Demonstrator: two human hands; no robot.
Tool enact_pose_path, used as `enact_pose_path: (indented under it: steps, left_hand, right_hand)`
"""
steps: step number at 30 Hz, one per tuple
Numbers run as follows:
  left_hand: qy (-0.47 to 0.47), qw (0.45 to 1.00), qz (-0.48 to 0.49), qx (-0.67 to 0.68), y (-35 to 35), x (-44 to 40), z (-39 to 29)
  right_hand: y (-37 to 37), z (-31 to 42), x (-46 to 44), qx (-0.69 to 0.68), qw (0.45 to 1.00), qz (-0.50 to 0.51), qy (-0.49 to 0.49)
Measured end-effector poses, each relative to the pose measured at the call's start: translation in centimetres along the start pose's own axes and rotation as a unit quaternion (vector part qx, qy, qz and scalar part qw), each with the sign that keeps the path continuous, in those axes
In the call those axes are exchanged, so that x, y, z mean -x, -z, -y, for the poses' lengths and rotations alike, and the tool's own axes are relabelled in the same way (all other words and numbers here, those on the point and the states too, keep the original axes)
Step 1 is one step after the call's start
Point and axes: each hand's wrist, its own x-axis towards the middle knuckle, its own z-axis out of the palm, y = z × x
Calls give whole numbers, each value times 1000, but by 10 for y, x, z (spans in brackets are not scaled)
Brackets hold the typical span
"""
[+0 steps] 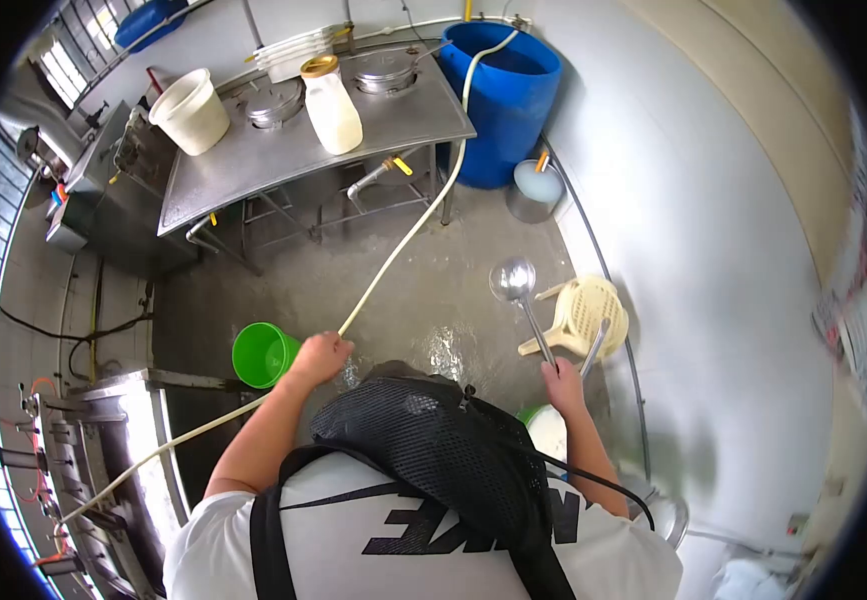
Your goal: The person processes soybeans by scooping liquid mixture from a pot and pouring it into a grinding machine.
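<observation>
My left hand (321, 358) is closed around a long pale hose (400, 252), which bends where it meets my fingers. Beside that hand a bright green bucket (261, 355) stands on the floor. In my right hand (563, 385) is the handle of a metal ladle (513, 280), its round bowl pointing away from me. A second metal handle (596, 345) rises beside the same hand; whether I grip it too, I cannot tell. Below my right forearm, partly hidden, is a container with white contents (547, 434). A cream plastic stool (585, 315) is just beyond the ladle.
Ahead, a steel stove counter (253, 165) carries a white bucket (191, 112) and a gold-lidded jar (332, 108). The hose runs up into a tall blue barrel (498, 125). A metal pail (535, 192) sits by the right wall. The floor (433, 300) looks wet.
</observation>
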Motion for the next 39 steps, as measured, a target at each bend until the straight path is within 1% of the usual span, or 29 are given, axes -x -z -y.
enact_pose_path:
  steps: [1, 3, 5, 6, 7, 8, 9, 10, 11, 13, 15, 16, 17, 18, 19, 21, 22, 23, 26, 27, 29, 30, 31, 33, 34, 35, 37, 38, 39]
  left_hand:
    - [10, 999, -37, 0, 10, -25, 2]
    - [7, 994, -110, -23, 32, -86, 17]
    - [22, 981, -194, -7, 76, -155, 24]
    - [6, 964, -264, 18, 105, -190, 24]
    - [-24, 948, -317, -11, 141, -227, 15]
    - [-83, 914, -396, -14, 173, -274, 17]
    - [-29, 914, -405, -5, 209, -318, 7]
    - [-27, 909, -416, -13, 246, -370, 4]
    - [-46, 902, -429, -24, 280, -426, 5]
    - [-49, 882, -465, -58, 340, -523, -21]
    - [-44, 894, -429, -120, 386, -635, -13]
    - [-37, 896, -427, -116, 400, -669, -21]
    - [-3, 915, -384, -122, 414, -698, -38]
    - [31, 931, -340, -128, 427, -724, -49]
    - [35, 932, -338, -128, 435, -762, -37]
    - [-11, 922, -271, -275, 437, -840, -1]
    - [-48, 913, -296, -277, 434, -851, 1]
    - [-45, 913, -293, -280, 435, -858, 1]
    - [35, 947, -175, -268, 430, -865, -2]
    - [43, 947, -174, -267, 429, -864, -8]
    - [-4, 951, -26, -309, 440, -864, -25]
    - [-57, 948, -51, -309, 429, -875, 1]
    - [-45, 949, -52, -308, 428, -863, -7]
    - [101, 972, -137, -160, 421, -829, -41]
    - [119, 968, -155, -156, 407, -833, -27]
    - [129, 967, -154, -156, 408, -827, -29]
    - [19, 961, -68, -266, 397, -809, -48]
    - [46, 960, -116, -250, 393, -806, -58]
    - [109, 964, -135, -203, 392, -807, -56]
  right_hand:
    - [5, 14, -28, -33, 999, -17, 19]
    - [2, 16, -88, -12, 999, -13, 43]
    - [9, 52, -140, -48, 997, -37, 49]
    - [14, 70, -165, -47, 996, -34, 63]
    - [16, 79, -193, -45, 996, -30, 66]
    - [16, 86, -224, -51, 995, -38, 74]
    - [16, 97, -255, -58, 994, -45, 81]
    - [17, 112, -284, -27, 990, -77, 117]
    - [19, 126, -311, -22, 990, -74, 117]
    - [30, 154, -377, 10, 986, -52, 156]
    - [34, 188, -431, 47, 980, -62, 181]
    - [38, 207, -459, 41, 989, -27, 138]
    - [41, 224, -486, 34, 995, 8, 93]
    - [43, 238, -510, 44, 994, 7, 103]
    - [46, 251, -534, 44, 994, 12, 104]
    - [48, 275, -573, 49, 992, 35, 113]
    - [48, 281, -594, 41, 989, 46, 133]
    - [47, 290, -611, 39, 989, 51, 132]
    - [47, 317, -662, 33, 986, 92, 138]
    - [45, 325, -676, 31, 985, 95, 142]
    - [40, 341, -711, 24, 982, 103, 155]
    - [38, 348, -729, 17, 978, 109, 179]
    - [35, 356, -747, 10, 972, 115, 203]
    - [29, 376, -781, 2, 965, 126, 230]
    - [26, 389, -797, -5, 960, 126, 249]
    - [23, 407, -811, -6, 958, 136, 253]
    - [20, 437, -837, -37, 953, 187, 236]
    - [14, 446, -858, -36, 947, 199, 251]
    - [5, 454, -877, -51, 933, 194, 298]
